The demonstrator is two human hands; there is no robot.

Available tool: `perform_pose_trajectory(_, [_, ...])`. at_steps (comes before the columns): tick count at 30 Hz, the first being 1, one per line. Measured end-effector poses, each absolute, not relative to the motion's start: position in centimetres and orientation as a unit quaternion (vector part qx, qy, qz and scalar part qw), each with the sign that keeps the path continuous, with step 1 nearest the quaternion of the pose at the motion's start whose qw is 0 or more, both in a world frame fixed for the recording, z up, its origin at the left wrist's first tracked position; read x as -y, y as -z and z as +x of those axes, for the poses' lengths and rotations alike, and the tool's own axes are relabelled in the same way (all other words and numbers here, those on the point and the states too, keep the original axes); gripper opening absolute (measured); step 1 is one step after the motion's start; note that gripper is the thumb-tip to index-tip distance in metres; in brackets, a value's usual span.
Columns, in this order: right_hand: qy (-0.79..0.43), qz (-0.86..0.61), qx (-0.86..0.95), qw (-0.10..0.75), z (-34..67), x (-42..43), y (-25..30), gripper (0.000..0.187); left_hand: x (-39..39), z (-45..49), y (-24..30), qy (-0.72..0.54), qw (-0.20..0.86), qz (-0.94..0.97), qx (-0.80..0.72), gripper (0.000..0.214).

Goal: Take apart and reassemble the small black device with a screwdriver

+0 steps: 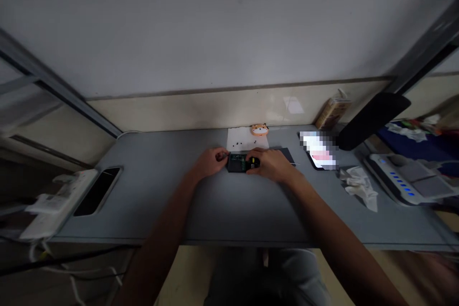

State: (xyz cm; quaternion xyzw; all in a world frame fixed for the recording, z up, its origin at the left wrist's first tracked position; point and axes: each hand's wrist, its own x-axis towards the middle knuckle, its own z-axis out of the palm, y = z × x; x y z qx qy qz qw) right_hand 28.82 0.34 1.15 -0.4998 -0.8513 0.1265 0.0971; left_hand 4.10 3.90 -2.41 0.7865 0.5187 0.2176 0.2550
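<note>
Circuit board (pixel 236 161) in its dark casing lies between both hands on the grey desk (pixel 161 196), held steady from each end. Left hand (pixel 210 162) grips one side, fingers curled; right hand (pixel 269 165) closes over a black-and-yellow part (pixel 254 163) opposite. Just behind the board, a white paper sheet (pixel 247 138) gathers what look like tiny black screws (pixel 237 144), keeping them together.

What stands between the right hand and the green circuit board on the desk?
Only a small black piece with a yellow mark, at the right end of the board, against the right hand. Nothing else visible stands there.
</note>
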Motion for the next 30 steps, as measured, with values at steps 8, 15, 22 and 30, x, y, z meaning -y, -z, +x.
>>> perform_pose_trajectory(8, [-0.102, -0.585, 0.763, 0.255, 29.8, -0.3, -1.7, 0.043, -3.6, 4.6, 2.0, -0.269, 0.116, 0.810, -0.507, 0.019])
perform_pose_trajectory(15, [-0.098, -0.651, 0.470, 0.588, 33.0, -1.9, -2.3, 0.026, -1.9, 7.8, 2.6, -0.243, 0.127, 0.873, -0.403, 0.037])
perform_pose_trajectory(22, [0.039, -0.749, 0.375, 0.545, 35.2, -2.0, -2.1, 0.043, -1.7, 8.6, 3.2, -0.179, 0.172, 0.874, -0.418, 0.058])
perform_pose_trajectory(30, [-0.111, -0.645, 0.491, 0.575, 34.2, -2.6, -1.5, 0.063, -1.7, 8.2, 3.3, -0.196, 0.201, 0.855, -0.435, 0.066])
